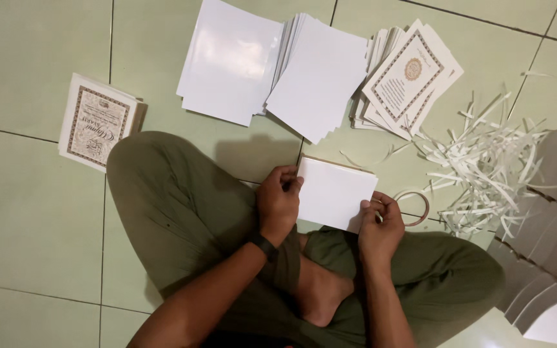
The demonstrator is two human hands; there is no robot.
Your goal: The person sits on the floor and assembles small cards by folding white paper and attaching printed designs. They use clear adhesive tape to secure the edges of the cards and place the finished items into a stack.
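Note:
I sit cross-legged on a pale green tiled floor. Both hands hold a blank white card [333, 192] just above my lap. My left hand [278, 201] pinches its left edge near the top corner. My right hand [379, 225] grips its lower right corner. A dark band circles my left wrist. A roll of clear tape [417, 207] lies on the floor right beside my right hand.
Stacks of blank white sheets [272, 71] lie ahead. A fanned pile of printed bordered cards [404, 80] sits at the upper right, another printed stack [97, 120] at the left. Cut paper strips [488, 167] litter the right, next to grey board sheets [549, 232].

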